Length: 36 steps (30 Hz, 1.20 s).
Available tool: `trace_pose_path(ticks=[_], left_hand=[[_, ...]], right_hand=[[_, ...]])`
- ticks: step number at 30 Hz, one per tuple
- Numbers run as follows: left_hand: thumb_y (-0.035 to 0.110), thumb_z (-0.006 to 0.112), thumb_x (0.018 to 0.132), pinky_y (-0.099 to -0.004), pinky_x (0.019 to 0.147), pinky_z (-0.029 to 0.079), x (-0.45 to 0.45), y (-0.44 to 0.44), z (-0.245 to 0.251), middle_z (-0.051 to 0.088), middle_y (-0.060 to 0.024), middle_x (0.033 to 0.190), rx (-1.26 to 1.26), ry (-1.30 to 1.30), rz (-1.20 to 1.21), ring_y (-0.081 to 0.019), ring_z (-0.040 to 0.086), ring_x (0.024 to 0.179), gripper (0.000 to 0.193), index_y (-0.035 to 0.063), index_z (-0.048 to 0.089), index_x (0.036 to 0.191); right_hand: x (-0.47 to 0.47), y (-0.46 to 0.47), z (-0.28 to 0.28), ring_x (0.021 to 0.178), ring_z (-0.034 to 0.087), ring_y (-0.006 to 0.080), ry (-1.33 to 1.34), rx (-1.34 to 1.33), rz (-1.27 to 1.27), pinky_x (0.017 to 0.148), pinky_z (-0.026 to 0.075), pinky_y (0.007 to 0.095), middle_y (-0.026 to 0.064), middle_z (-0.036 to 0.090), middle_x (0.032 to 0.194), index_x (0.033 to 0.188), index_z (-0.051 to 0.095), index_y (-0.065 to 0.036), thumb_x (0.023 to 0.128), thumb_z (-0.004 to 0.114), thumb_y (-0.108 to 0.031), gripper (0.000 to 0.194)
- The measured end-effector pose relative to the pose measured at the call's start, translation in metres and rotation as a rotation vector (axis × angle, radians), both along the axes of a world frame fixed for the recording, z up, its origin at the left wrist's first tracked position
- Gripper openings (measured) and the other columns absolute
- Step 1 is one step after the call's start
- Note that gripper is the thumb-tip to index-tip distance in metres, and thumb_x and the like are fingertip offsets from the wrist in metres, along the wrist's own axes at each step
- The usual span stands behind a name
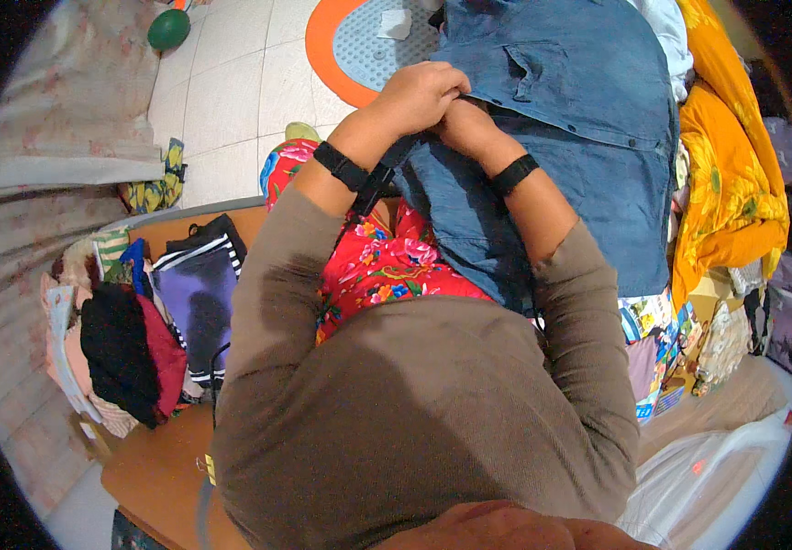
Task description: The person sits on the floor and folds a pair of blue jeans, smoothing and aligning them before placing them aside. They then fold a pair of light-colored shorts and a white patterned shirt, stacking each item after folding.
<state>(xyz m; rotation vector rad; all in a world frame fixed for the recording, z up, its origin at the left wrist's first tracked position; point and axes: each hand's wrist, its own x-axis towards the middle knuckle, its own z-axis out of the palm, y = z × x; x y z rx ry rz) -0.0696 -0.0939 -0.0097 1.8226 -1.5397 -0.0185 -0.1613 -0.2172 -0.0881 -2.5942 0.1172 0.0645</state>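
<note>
A blue button-front shirt (pixel 602 89) with a chest pocket lies spread over my lap and to the right. My left hand (pixel 423 96) and my right hand (pixel 471 127) meet at the near left end of its buttoned front edge. The fingers of the hand on the left are bent over the cloth edge; those of the other are partly hidden beneath and look closed on the same edge. Each wrist wears a black band. Red floral trousers (pixel 396 268) show under the shirt.
Folded and piled clothes, including a black garment (pixel 117 354) and a purple one (pixel 196 295), lie at left on a wooden surface (pixel 162 467). Yellow floral cloth (pixel 733 185) hangs at right. An orange-rimmed grey mat (pixel 341 41) and a green balloon-like object (pixel 169 29) are on the tiled floor.
</note>
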Motion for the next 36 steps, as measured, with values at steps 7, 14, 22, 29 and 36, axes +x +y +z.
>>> trace_pose_path(ticks=[7,14,22,29,36], left_hand=[[0.014,0.06,0.091,-0.0351,0.086,0.051,-0.004,0.016,-0.028,0.069,-0.0122,0.101,-0.006,0.401,0.035,-0.0267,0.066,0.096,0.019,0.0058,0.068,0.106],[0.011,0.063,0.085,-0.0392,0.09,0.05,-0.013,0.071,-0.07,0.067,-0.0136,0.103,0.084,0.455,0.02,-0.0312,0.064,0.101,0.019,0.0059,0.069,0.103],[0.023,0.065,0.089,-0.0471,0.104,0.041,-0.048,0.047,-0.055,0.044,-0.0156,0.147,-0.045,0.074,0.121,-0.0351,0.044,0.134,0.049,0.0138,0.053,0.136],[0.026,0.064,0.089,-0.0461,0.11,0.037,-0.045,0.088,-0.1,0.037,-0.0221,0.15,0.141,0.384,0.032,-0.04,0.038,0.138,0.055,0.0143,0.049,0.141],[0.02,0.071,0.079,-0.0393,0.095,0.048,-0.04,0.119,-0.134,0.062,-0.0243,0.117,0.25,0.707,0.516,-0.0347,0.062,0.108,0.047,-0.0017,0.061,0.119]], right_hand=[[-0.025,0.018,0.042,0.082,0.067,0.0398,0.089,-0.168,-0.065,0.073,0.052,0.0516,0.0217,0.07,0.094,0.099,0.069,-0.006,0.089,0.057,-0.014,0.018],[-0.092,0.005,0.126,0.109,0.061,0.0351,-0.268,-0.054,0.237,0.09,0.052,0.0422,0.0167,0.065,0.117,0.111,0.065,-0.003,0.083,0.062,0.001,0.028],[-0.104,-0.031,0.094,0.137,0.039,0.036,-0.064,-0.366,0.167,0.112,0.034,0.0486,0.0112,0.04,0.152,0.142,0.047,-0.014,0.081,0.073,-0.016,0.066],[-0.174,-0.034,0.089,0.134,0.041,0.0354,-0.043,-0.293,0.1,0.11,0.037,0.047,0.0129,0.045,0.147,0.133,0.054,-0.008,0.08,0.073,-0.012,0.057],[-0.213,0.039,0.118,0.104,0.055,0.0387,-0.031,0.075,0.047,0.089,0.047,0.0454,0.019,0.058,0.114,0.114,0.058,-0.001,0.078,0.077,-0.024,0.047]])
